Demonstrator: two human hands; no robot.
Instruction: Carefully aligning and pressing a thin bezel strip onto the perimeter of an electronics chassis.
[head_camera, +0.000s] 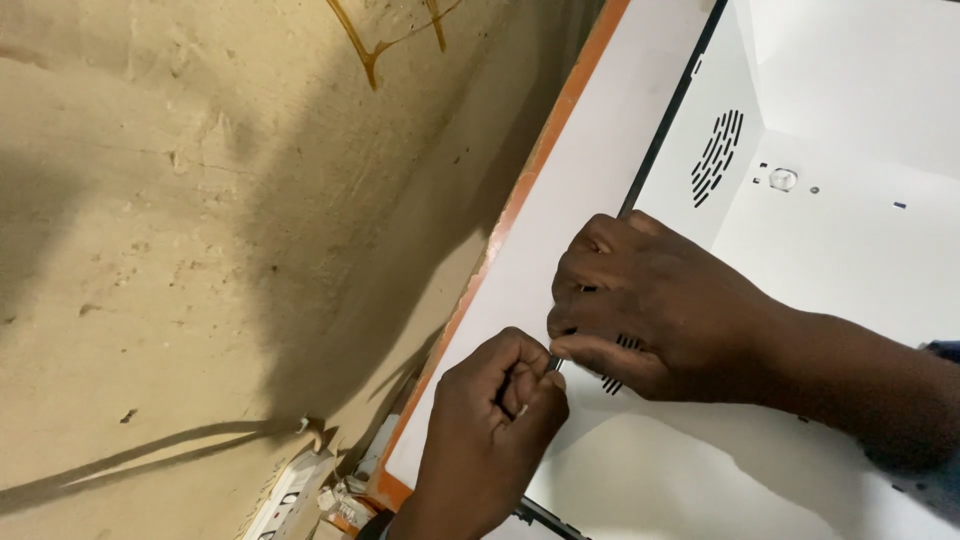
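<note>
A white metal cabinet (600, 200) with an orange outer edge (520, 200) stands against a beige wall. Along its opening runs a thin black rim strip (672, 110). My right hand (660, 310) comes in from the right, fingers curled over that rim, thumb pressing at the strip. Just below it, my left hand (495, 420) is a closed fist touching the right thumb, gripping a small dark slender thing (553, 364); what it is I cannot tell. The rim between the two hands is hidden.
Inside the cabinet are white panels with slotted vents (717, 155) and a small round fitting (783, 179). The rough plaster wall (200, 250) fills the left. A white electrical socket plate (285, 495) and loose bits lie at the bottom, beside the cabinet's corner.
</note>
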